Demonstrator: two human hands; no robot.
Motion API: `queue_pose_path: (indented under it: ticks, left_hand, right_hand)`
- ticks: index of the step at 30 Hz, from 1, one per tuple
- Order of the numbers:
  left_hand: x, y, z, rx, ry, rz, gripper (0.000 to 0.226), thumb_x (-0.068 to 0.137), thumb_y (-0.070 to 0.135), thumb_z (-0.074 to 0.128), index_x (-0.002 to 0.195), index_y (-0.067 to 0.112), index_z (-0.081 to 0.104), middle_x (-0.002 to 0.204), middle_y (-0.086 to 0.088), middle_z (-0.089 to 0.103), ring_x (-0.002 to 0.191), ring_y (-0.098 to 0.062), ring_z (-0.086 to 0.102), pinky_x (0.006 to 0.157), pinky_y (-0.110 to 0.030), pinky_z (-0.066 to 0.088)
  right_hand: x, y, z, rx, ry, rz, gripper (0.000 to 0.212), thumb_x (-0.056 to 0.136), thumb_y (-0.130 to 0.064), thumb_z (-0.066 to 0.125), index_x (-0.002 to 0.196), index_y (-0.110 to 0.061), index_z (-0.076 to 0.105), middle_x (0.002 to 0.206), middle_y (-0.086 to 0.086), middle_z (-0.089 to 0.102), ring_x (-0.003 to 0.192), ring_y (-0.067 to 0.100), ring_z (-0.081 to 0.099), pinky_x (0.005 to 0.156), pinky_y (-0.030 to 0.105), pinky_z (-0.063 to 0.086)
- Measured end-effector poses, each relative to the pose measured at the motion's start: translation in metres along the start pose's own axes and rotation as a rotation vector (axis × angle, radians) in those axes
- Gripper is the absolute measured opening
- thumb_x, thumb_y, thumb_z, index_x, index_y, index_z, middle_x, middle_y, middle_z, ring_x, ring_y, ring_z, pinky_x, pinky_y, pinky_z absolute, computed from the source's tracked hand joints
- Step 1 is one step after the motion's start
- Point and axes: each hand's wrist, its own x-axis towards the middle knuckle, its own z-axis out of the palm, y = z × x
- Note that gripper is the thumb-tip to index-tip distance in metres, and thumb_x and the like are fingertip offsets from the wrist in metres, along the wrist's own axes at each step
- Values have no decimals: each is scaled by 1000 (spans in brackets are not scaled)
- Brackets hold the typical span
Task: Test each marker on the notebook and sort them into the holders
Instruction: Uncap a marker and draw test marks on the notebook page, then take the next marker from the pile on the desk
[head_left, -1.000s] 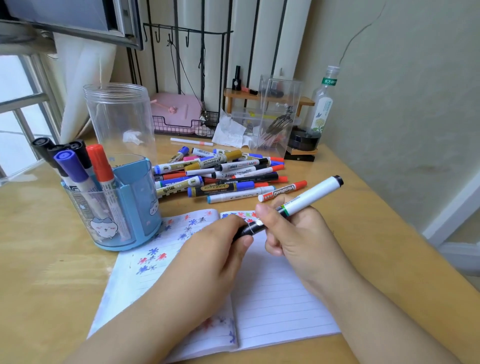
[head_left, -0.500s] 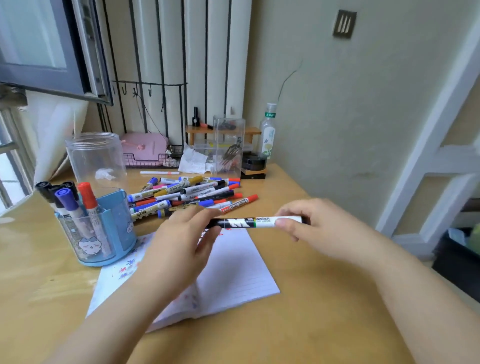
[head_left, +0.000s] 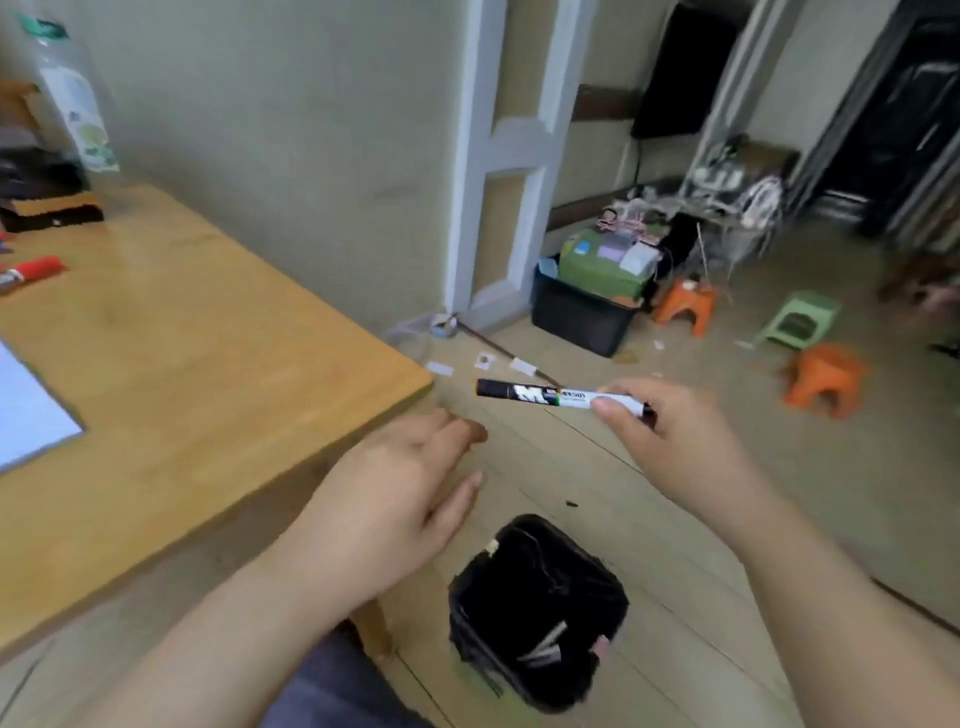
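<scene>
A white-barrelled marker with a black cap and black lettering (head_left: 558, 397) is held level in the air past the corner of the light wooden desk (head_left: 208, 332), above the pale tiled floor (head_left: 675, 519). It is pinched near its right end by the thumb and fingers of the right hand (head_left: 670, 431), so this grip is clamped on the marker; the capped end is pointed left, toward the desk. The left hand (head_left: 395, 499) is seen just beside the desk corner with its fingers loosely extended and apart, and nothing is gripped by it; its fingertips lie near the marker's cap but apart from it.

A black-lined waste bin (head_left: 535, 608) is stood on the floor below and between the two hands. On the desk, the corner of a white lined notebook (head_left: 31, 415) is seen at the left edge, and a red-capped marker (head_left: 31, 273) is laid farther back, near that same edge. A clear plastic bottle with a green label (head_left: 72, 104) is stood at the desk's far end against the wall. Two orange plastic stools (head_left: 823, 376) and a green one are set on the floor well away.
</scene>
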Motion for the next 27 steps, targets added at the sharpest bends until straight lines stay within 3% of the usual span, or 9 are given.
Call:
queue_pose_path:
  ticks: [5,8,10,14,18,27]
  left_hand:
    - [13,11,45,-25,-89,27,24,86,36,42,104,21,48,87,2,59,76,-19,61,64,-26,52]
    - [17,6,53,-25,-103,12,27,85,37,41,103,19,51,86,3,60,73,-19,62,61,-25,52]
    - [17,3,53,-18,-106,6,29,85,36,42,102,17,54,87,2,61,73,-20,62,61,-26,54]
    - [17,-2,40,1,-72,19,25,86,35,43,103,18,51,88,0,61,78,-22,62,65,-32,55]
    - [23,-11,4,35,2,12,21,88,32,44,104,19,47,88,0,60,80,-22,61,69,-30,52]
    - [-36,-85,-116,349,66,-251,28,87,35,41,102,18,57,88,4,60,77,-16,60,66,-26,46]
  right_hand:
    - [-24,75,26,-189,-128,113,27,94,-41,49,99,-21,67,68,-7,57,61,7,49,50,17,32]
    - [-28,99,56,-206,-358,222,53,91,-49,51,137,-23,47,119,-5,61,105,11,55,77,21,42]
    - [-28,102,68,-216,-393,215,60,90,-49,53,143,-24,38,131,-6,53,119,11,46,91,25,42]
    - [-14,75,58,-46,-249,97,40,90,-40,57,128,-30,52,105,-19,54,91,-2,49,73,12,38]
    - [12,9,37,139,-127,-100,25,82,-36,61,108,-34,61,90,-18,58,87,1,52,71,11,41]
    - [68,-158,76,203,-259,-525,23,86,-33,63,108,-36,60,90,-20,55,92,-1,46,73,7,35]
